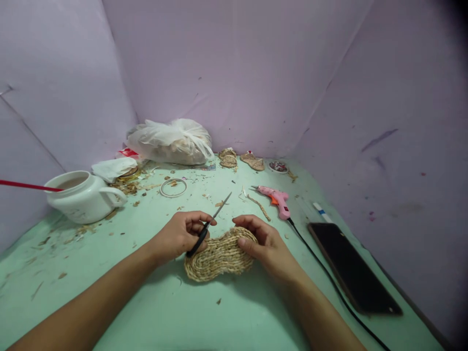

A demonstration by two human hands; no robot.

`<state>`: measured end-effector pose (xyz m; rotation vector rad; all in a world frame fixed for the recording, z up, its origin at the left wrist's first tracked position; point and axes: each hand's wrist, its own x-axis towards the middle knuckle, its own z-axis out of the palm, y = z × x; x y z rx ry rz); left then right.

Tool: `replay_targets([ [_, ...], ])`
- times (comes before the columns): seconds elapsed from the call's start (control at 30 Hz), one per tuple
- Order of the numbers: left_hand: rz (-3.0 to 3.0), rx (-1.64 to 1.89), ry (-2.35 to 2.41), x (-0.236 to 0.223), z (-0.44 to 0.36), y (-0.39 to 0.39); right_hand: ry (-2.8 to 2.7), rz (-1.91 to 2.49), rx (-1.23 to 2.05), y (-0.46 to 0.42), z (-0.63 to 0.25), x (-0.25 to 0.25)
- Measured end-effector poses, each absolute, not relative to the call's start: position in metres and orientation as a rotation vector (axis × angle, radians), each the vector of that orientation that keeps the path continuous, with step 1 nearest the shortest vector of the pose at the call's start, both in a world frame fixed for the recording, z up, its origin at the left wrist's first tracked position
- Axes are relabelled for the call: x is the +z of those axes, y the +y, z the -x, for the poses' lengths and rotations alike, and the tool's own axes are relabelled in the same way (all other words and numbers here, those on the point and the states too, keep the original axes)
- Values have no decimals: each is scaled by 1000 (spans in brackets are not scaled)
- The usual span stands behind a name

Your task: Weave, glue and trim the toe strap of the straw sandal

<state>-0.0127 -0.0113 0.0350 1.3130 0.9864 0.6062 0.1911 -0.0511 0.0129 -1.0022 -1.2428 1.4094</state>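
A woven straw sole (pixel 219 256), made of coiled braided cord, is held just above the green tabletop. My right hand (pixel 268 243) grips its right end, thumb on the top face and fingers around the far edge. In my left hand (pixel 183 231) is a pair of scissors (pixel 210 225) with black handles, the thin blades pointing up and away to the right. The left fingers are curled round the handles, beside the sole's left end. Part of the handles lies over the sole. Whether the left fingers also touch the sole, I cannot tell.
A pink glue gun (pixel 280 199) with a black cord (pixel 329 280) lies right, near a phone (pixel 354 268). Behind are small woven sandals (pixel 252 161), a dish (pixel 278 167), a plastic bag (pixel 171 141) and a ring (pixel 173 195). A white pot (pixel 82 202) stands left among straw scraps.
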Motion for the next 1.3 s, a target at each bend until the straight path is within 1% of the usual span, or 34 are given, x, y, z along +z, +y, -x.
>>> replay_targets([
  [0.17, -1332, 615, 996, 33, 12, -9, -1165, 1038, 1399, -52, -188, 12],
  [0.27, -1439, 608, 1043, 32, 10, -9, -1157, 1062, 1370, -51, -187, 12],
  [0.43, -2124, 775, 1278, 35, 13, -18, -993, 1099, 1278, -47, -187, 10],
  [0.6, -2498, 575, 1273, 37, 12, -26, -778, 1096, 1251, -44, -187, 11],
  [0.73, -2545, 406, 1339, 34, 7, -28, -747, 1113, 1269, -45, -186, 12],
  [0.87, -2531, 349, 1314, 32, 4, -29, -764, 1159, 1278, -44, -186, 11],
  [1.0, -2517, 392, 1311, 29, 4, -29, -768, 1166, 1251, -43, -186, 9],
  [1.2, -2644, 617, 1238, 23, 6, -32, -749, 1133, 1194, -41, -185, 5],
  [1.3, -2740, 590, 1172, 19, 6, -34, -770, 1131, 1186, -41, -185, 5],
])
